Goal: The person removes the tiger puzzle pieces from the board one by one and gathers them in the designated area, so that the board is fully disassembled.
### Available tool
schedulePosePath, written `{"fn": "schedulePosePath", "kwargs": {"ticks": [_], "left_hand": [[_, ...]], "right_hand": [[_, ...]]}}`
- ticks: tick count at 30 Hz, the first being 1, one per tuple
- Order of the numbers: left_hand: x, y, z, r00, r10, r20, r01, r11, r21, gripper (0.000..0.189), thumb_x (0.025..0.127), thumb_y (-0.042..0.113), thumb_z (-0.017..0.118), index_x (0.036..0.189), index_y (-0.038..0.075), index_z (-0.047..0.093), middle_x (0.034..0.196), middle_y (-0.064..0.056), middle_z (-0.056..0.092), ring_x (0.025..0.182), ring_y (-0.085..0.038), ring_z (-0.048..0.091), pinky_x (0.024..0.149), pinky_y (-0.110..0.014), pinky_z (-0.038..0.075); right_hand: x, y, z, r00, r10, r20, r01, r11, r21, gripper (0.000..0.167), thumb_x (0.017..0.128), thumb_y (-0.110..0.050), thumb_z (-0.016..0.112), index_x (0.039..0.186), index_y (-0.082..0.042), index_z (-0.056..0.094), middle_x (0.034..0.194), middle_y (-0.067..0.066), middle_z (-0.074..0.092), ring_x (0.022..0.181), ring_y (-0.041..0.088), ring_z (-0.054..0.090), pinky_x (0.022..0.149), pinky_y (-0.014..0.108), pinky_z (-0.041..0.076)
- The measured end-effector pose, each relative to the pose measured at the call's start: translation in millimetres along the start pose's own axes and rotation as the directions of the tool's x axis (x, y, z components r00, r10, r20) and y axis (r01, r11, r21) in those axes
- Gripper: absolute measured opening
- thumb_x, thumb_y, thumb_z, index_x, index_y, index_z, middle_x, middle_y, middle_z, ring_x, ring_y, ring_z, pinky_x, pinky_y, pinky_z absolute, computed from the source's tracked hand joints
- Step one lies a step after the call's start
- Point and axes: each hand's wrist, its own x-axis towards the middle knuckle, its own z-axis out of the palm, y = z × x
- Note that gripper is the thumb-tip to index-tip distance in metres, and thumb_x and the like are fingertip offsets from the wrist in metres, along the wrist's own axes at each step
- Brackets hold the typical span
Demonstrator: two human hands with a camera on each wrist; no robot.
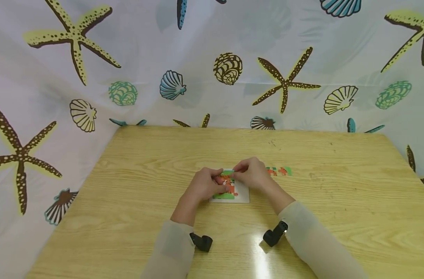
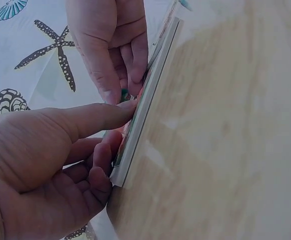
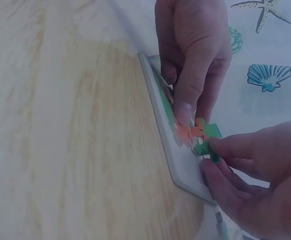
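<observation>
A white puzzle board point(image 1: 242, 195) lies on the table, its left part covered by joined orange and green jigsaw pieces point(image 1: 224, 196). My left hand point(image 1: 203, 185) rests over these pieces. Its straight thumb presses on the orange picture, with the other fingers bent near the board. At the board's upper edge, my right hand point(image 1: 255, 175) pinches a green jigsaw piece point(image 3: 213, 131) between thumb and fingertips. In the right wrist view that piece is tilted and overlaps the edge of the orange part. The right side of the board shows bare white.
Loose orange and green pieces point(image 1: 285, 171) lie on the wooden table point(image 1: 145, 155) to the right of my right hand. Behind the table hangs a white cloth point(image 1: 205, 104) printed with starfish and shells. Small black wrist cameras point(image 1: 202, 242) sit at both sleeves.
</observation>
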Motion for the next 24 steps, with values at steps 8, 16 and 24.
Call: {"fn": "schedulePosePath", "kwargs": {"ticks": [8,16,24], "left_hand": [[-0.1,0.8,2.5,1.0,0.0,0.008,0.0,1.0,0.008,0.065,0.089,0.015,0.085,0.147,0.001,0.058,0.085,-0.006,0.061,0.072,-0.017,0.049,0.064,-0.026,0.04],[-1.7,-0.9,-2.6,1.0,-0.008,-0.009,0.009,1.0,0.022,0.064,0.089,0.013,0.084,0.146,0.001,0.059,0.089,-0.006,0.064,0.076,-0.017,0.052,0.067,-0.026,0.043],[-3.7,-0.5,0.0,1.0,0.013,0.013,-0.013,1.0,-0.01,0.063,0.09,0.011,0.082,0.147,0.0,0.057,0.089,-0.006,0.064,0.073,-0.016,0.052,0.065,-0.026,0.043]], "right_hand": [[-2.2,4,0,1.0,0.006,0.021,-0.007,0.998,0.067,0.01,0.098,-0.01,0.073,0.099,-0.001,0.077,0.09,0.009,0.071,0.076,0.014,0.069,0.067,0.024,0.056],[-2.7,-2,11,0.999,-0.014,-0.034,0.015,1.0,0.017,0.009,0.099,-0.012,0.073,0.099,-0.004,0.075,0.091,0.006,0.072,0.075,0.013,0.068,0.066,0.025,0.055],[-8.5,-5,12,0.998,0.009,-0.059,-0.01,1.0,-0.025,0.009,0.1,-0.012,0.071,0.097,-0.004,0.073,0.088,0.006,0.072,0.075,0.015,0.067,0.066,0.028,0.054]]}}
